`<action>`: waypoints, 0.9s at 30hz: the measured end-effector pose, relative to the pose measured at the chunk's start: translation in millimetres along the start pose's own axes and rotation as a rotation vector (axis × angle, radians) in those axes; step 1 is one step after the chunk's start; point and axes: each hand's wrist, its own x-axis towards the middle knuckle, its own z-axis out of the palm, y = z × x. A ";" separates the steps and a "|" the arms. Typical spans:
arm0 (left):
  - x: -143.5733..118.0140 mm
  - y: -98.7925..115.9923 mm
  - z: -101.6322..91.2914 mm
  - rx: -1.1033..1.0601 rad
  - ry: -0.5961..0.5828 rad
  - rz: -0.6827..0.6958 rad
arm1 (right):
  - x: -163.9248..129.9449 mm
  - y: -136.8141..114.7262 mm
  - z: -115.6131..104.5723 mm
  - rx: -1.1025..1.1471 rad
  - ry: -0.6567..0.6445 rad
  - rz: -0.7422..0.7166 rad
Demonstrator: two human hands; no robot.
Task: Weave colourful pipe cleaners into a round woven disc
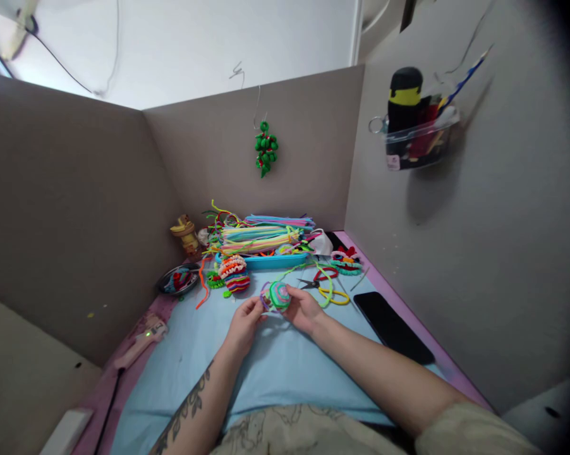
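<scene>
Both hands meet over the light blue mat (275, 366). My left hand (244, 323) pinches the left edge of a small coiled pipe-cleaner disc (278, 296), wound in green, pink and purple. My right hand (304, 308) grips its right side. A loose green pipe-cleaner tail (308, 268) runs from the disc up to the right. Small scissors (308, 284) lie just beyond my right hand.
A blue tray (266, 260) piled with pipe cleaners sits at the back. Finished coiled pieces (232, 273), a metal dish (177, 279), a glue gun (140, 341), a black phone (392, 327) and grey partition walls surround the mat. A green ornament (266, 148) hangs on the back wall.
</scene>
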 end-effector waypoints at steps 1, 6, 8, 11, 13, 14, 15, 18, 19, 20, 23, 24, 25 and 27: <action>-0.6 1.9 0.4 -0.040 -0.002 -0.015 | 0.4 -0.6 -0.2 -0.002 -0.001 -0.001; -0.6 6.0 0.7 -0.161 -0.037 -0.106 | 1.5 0.3 -2.3 -0.068 -0.020 0.010; -0.4 6.0 0.4 -0.211 -0.068 -0.132 | 1.8 1.9 -3.4 -0.096 -0.029 0.017; -0.9 6.7 -0.3 -0.278 -0.082 -0.150 | 1.6 4.2 -4.1 -0.137 -0.051 0.010; -1.2 7.6 -1.0 -0.299 -0.100 -0.162 | 0.3 5.1 -3.4 -0.174 -0.071 0.002; -1.2 7.9 -1.6 -0.307 -0.110 -0.166 | -0.8 5.4 -2.7 -0.196 -0.080 -0.014; -1.1 8.1 -2.1 -0.314 -0.118 -0.169 | -2.2 5.5 -1.9 -0.220 -0.092 -0.038; -0.2 7.8 -4.1 -0.330 -0.114 -0.176 | -6.4 5.3 1.0 -0.288 -0.144 -0.116; 0.1 7.5 -4.8 -0.330 -0.111 -0.180 | -7.5 5.2 1.7 -0.306 -0.162 -0.127; 0.3 7.2 -5.5 -0.329 -0.111 -0.182 | -8.3 5.1 2.3 -0.321 -0.173 -0.130; -0.2 6.9 -7.2 -0.333 -0.119 -0.178 | -9.5 4.9 2.9 -0.336 -0.172 -0.131; -0.6 7.0 -7.6 -0.335 -0.118 -0.177 | -9.6 5.0 2.9 -0.334 -0.171 -0.131; -1.0 7.1 -8.0 -0.335 -0.116 -0.178 | -9.6 5.2 2.9 -0.334 -0.174 -0.130; -1.5 7.2 -8.0 -0.321 -0.108 -0.186 | -9.4 5.6 2.7 -0.336 -0.182 -0.128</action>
